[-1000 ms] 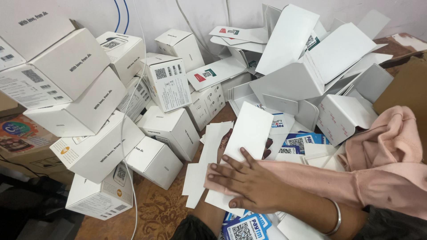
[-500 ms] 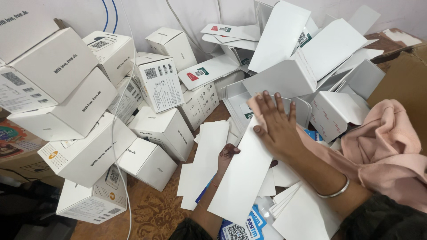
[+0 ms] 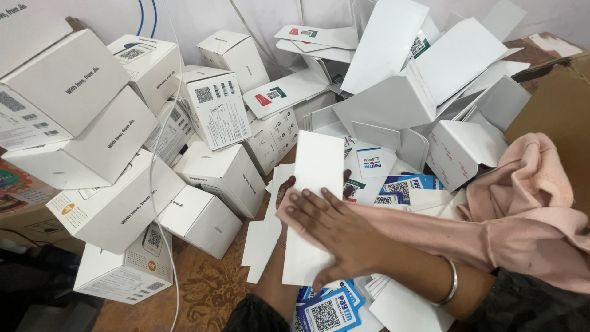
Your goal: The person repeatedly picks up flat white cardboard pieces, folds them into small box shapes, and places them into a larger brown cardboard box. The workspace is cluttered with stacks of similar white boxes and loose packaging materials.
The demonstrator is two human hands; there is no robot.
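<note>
Pressing flat on a long white card strip (image 3: pixel 314 209), the right hand (image 3: pixel 335 230) lies palm down, fingers (image 3: pixel 307 206) spread wide across it. Left hand (image 3: pixel 289 190) sits mostly hidden beneath the strip, fingertips curled on its edge; its grip cannot be told for sure. Strip rests over loose white cards on the worktop (image 3: pixel 209 295), beside stacked white boxes (image 3: pixel 123 203). Pink cloth (image 3: pixel 528 203) drapes over the right forearm.

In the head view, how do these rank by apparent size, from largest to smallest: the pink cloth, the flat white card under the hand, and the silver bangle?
1. Pink cloth, largest.
2. White card; it looks smaller, though the right hand covers part of it, so its full extent is unsure.
3. Bangle, clearly smallest.
</note>
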